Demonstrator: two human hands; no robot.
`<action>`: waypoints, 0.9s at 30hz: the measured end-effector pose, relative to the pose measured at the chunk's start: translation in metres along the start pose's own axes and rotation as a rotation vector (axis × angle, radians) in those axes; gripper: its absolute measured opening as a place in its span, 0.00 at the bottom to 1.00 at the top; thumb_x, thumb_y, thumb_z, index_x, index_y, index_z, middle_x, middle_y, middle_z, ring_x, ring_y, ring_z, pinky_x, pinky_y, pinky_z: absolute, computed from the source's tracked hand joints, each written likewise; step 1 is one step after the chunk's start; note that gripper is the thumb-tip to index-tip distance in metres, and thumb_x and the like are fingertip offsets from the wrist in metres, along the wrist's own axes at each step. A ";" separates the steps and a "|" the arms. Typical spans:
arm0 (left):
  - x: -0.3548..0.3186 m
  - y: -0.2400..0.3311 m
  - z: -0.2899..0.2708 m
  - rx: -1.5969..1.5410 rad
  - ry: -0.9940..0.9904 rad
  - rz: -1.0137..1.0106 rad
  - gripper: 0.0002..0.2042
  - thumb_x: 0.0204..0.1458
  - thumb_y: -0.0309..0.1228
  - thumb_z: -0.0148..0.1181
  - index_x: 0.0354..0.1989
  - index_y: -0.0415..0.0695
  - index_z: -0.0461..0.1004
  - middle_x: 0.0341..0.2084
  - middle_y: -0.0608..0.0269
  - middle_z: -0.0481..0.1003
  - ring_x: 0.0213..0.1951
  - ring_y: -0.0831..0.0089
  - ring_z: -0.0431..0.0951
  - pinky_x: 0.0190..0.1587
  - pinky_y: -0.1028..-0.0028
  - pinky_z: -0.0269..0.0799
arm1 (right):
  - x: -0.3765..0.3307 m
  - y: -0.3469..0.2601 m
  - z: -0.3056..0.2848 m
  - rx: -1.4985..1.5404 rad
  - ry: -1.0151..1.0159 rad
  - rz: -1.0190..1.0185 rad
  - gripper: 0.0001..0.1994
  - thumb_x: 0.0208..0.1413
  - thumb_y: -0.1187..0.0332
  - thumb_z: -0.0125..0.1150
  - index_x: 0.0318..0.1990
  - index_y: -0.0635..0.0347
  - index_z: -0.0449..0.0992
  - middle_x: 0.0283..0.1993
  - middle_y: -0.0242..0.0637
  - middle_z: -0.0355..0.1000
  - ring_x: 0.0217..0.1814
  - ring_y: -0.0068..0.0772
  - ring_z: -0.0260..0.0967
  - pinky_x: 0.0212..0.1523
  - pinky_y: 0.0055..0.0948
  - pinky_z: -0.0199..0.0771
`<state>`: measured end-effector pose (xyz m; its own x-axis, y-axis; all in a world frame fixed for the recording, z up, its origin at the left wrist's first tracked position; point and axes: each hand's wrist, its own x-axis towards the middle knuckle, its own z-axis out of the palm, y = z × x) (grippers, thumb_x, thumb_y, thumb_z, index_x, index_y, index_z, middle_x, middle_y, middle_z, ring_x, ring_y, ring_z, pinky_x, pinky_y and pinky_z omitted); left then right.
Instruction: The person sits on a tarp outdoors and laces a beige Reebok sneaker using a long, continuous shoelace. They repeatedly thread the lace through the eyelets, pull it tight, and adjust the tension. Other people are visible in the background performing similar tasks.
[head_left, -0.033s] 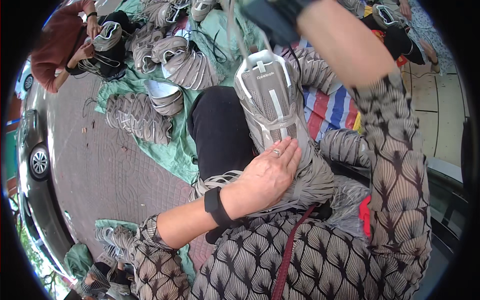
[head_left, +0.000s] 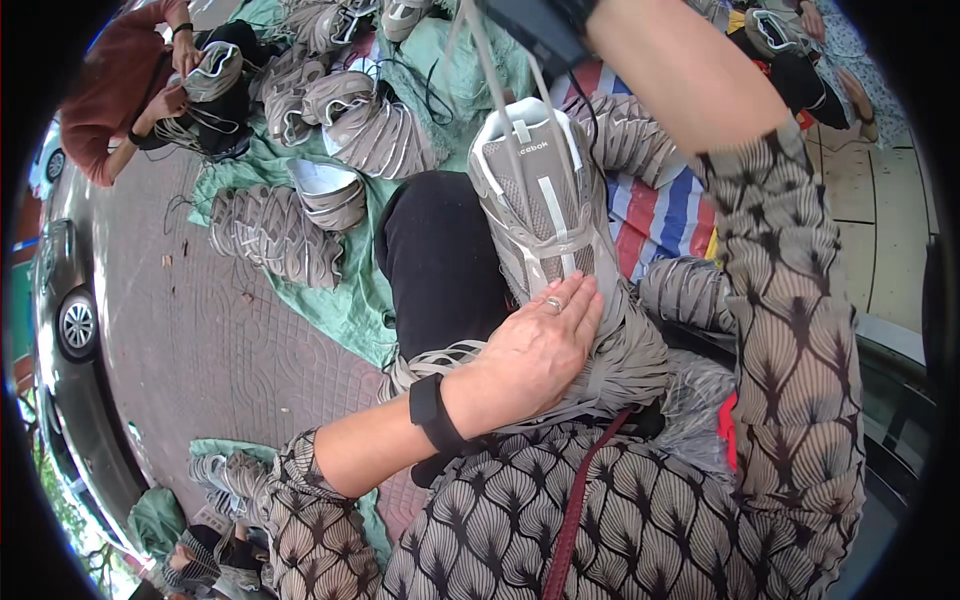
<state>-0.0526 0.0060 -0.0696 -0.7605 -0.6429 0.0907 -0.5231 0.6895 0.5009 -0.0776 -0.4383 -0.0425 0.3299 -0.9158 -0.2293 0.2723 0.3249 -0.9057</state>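
Observation:
Across my lap lies a grey-beige sneaker upper (head_left: pixel 545 215) with white trim and a tongue. My left hand (head_left: pixel 545 350) rests flat on its lower front, fingers stretched out and close together, a ring on one. Thick bundled grey laces (head_left: pixel 625 355) spread out beside and below that hand. From the upper, two long pale laces (head_left: pixel 497 85) rise past the tongue toward the top edge. There my right forearm (head_left: pixel 680 75) reaches up, a black band (head_left: pixel 545 35) on its wrist. The right hand itself is cut off by the edge, so its grip is hidden.
Stacked sneaker uppers (head_left: pixel 275 235) lie on green cloth (head_left: pixel 345 310) at left, with more behind. Another stack (head_left: pixel 690 295) sits by my right side near a striped sheet (head_left: pixel 655 215). A person (head_left: pixel 120 95) handles uppers at far left. A dark car (head_left: pixel 90 400) stands beyond.
My right forearm has shifted slightly left and down. The raised laces now cross in front of the tongue. My left hand stays in place.

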 end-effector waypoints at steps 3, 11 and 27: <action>-0.010 -0.007 0.000 -0.047 0.042 -0.046 0.29 0.45 0.27 0.57 0.58 0.25 0.63 0.59 0.37 0.66 0.62 0.48 0.67 0.65 0.62 0.61 | -0.012 0.029 0.006 0.021 -0.022 -0.009 0.18 0.68 0.64 0.35 0.44 0.69 0.71 0.36 0.48 0.77 0.33 0.42 0.77 0.32 0.32 0.82; -0.001 -0.057 -0.032 -0.166 0.370 -0.326 0.08 0.47 0.20 0.61 0.36 0.40 0.72 0.33 0.55 0.71 0.32 0.56 0.77 0.34 0.63 0.74 | -0.114 -0.001 0.005 -0.192 -0.298 -0.056 0.15 0.67 0.60 0.41 0.41 0.64 0.69 0.33 0.40 0.72 0.28 0.28 0.70 0.24 0.27 0.72; -0.007 -0.042 -0.029 -0.563 0.284 -0.701 0.06 0.58 0.28 0.57 0.36 0.38 0.71 0.25 0.70 0.71 0.26 0.82 0.72 0.28 0.79 0.69 | -0.266 0.079 -0.052 -0.024 -0.548 0.066 0.16 0.69 0.59 0.44 0.38 0.62 0.74 0.37 0.40 0.76 0.24 0.15 0.66 0.18 0.14 0.65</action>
<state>-0.0146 -0.0281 -0.0662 -0.1817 -0.9584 -0.2201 -0.5065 -0.1007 0.8563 -0.1908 -0.1815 -0.0712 0.7693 -0.6347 -0.0725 0.2168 0.3662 -0.9049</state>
